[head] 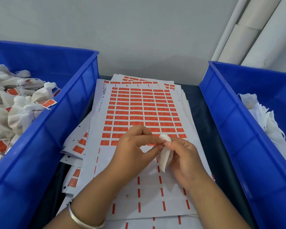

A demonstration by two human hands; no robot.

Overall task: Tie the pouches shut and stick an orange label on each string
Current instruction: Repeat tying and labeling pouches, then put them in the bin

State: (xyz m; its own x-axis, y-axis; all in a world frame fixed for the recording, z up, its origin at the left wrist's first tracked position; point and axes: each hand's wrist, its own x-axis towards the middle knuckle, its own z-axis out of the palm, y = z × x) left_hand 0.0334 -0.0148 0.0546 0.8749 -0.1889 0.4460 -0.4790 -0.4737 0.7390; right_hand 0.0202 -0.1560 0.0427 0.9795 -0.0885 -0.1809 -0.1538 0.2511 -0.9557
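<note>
A small white cloth pouch (pixel 164 156) is held up over the label sheet (pixel 142 113), its puffy gathered top up and its flat body hanging down. The top sheet is white with rows of orange labels; its near part is peeled bare, with only thin orange strips left. More sheets lie stacked under it. The left blue bin (pixel 45 129) holds tied pouches with orange labels (pixel 48 102). The right blue bin (pixel 238 129) holds plain white pouches (pixel 262 116).

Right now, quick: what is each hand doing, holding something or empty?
Left hand: fingers pinching the gathered top of the white pouch.
Right hand: fingers curled round the same pouch, gripping its body.
</note>
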